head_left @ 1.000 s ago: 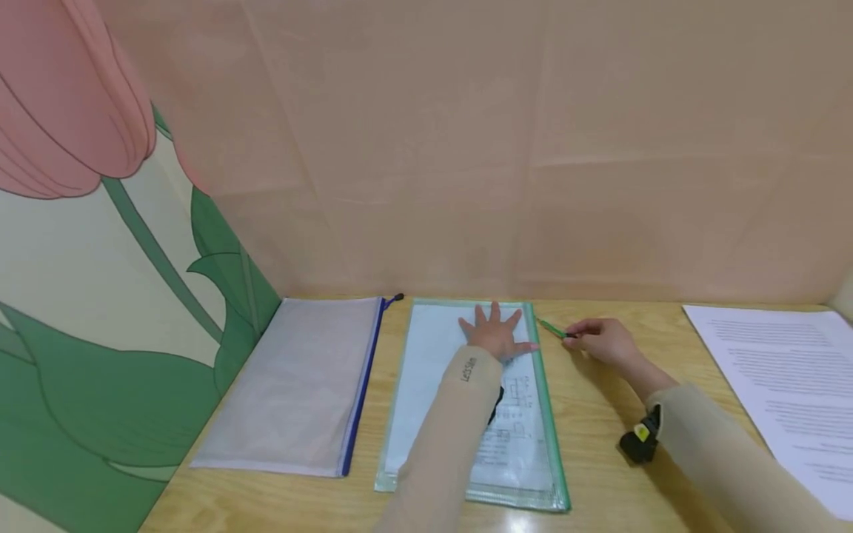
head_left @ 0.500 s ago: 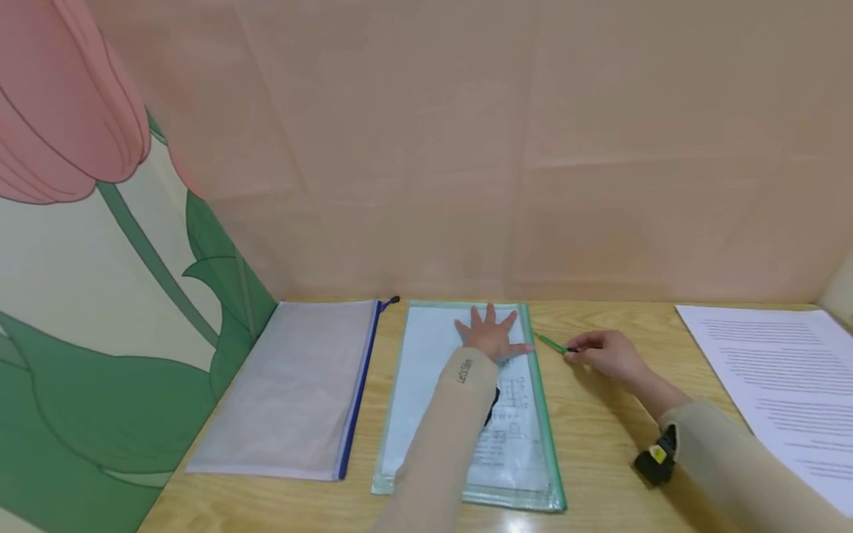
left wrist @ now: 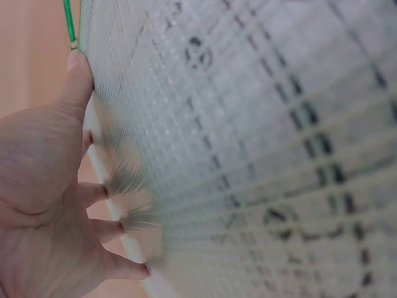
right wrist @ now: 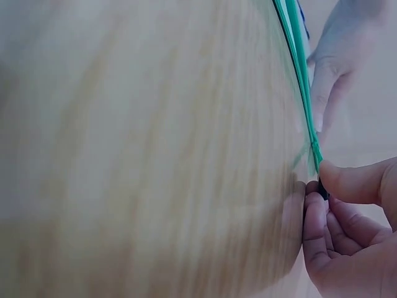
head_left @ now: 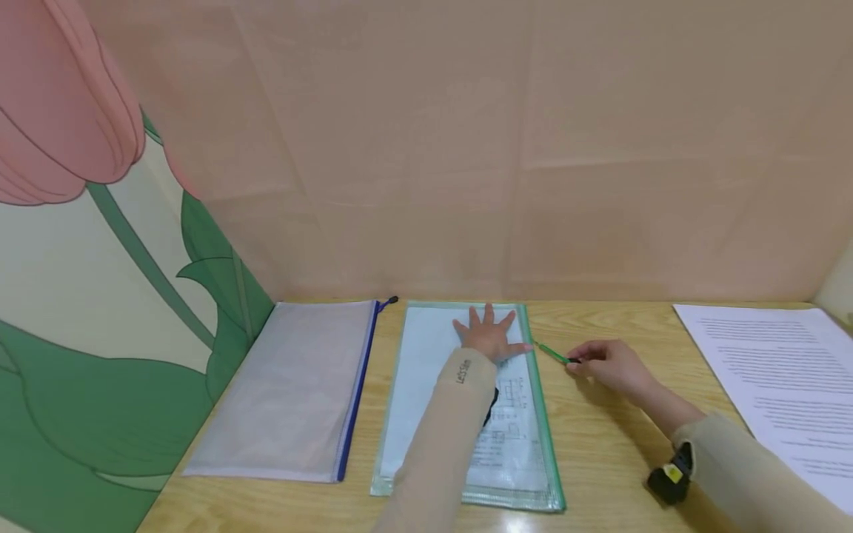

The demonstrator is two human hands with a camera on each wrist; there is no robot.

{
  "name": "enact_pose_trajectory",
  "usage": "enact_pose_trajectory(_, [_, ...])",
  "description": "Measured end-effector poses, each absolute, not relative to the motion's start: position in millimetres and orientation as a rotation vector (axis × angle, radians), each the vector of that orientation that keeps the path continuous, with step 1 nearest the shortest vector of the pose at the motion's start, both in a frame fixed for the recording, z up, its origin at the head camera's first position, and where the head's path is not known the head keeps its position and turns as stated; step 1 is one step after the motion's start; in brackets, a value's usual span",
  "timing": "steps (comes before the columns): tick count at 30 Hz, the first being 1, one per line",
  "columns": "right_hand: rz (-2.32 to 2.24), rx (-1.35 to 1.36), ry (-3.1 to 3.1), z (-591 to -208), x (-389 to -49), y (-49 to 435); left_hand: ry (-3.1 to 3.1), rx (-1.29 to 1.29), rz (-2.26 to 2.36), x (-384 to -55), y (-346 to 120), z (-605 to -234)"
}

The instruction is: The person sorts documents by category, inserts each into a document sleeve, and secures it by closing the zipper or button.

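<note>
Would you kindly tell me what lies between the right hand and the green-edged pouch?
In the head view, a green cord lies between them, with wooden tabletop around it.

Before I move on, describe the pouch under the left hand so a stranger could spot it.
On the wooden table, look between the blue-edged pouch and the printed paper. There lies a clear pouch, the left hand spread on its far part, the right hand pinching a green cord beside it. Green trim and print showing through set it apart from the blue-edged pouch.
</note>
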State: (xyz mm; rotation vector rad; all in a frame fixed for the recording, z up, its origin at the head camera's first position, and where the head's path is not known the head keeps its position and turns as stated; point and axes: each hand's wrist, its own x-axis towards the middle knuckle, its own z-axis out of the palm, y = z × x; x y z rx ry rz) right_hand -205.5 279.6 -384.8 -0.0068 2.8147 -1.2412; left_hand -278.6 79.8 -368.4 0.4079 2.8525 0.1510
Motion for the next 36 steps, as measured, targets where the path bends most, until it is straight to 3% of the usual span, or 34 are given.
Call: enact_pose_trajectory(36, [-1.213, -0.036, 2.759, -379, -180, 273, 2.837, 0.423, 0.087, -284, 80, -375])
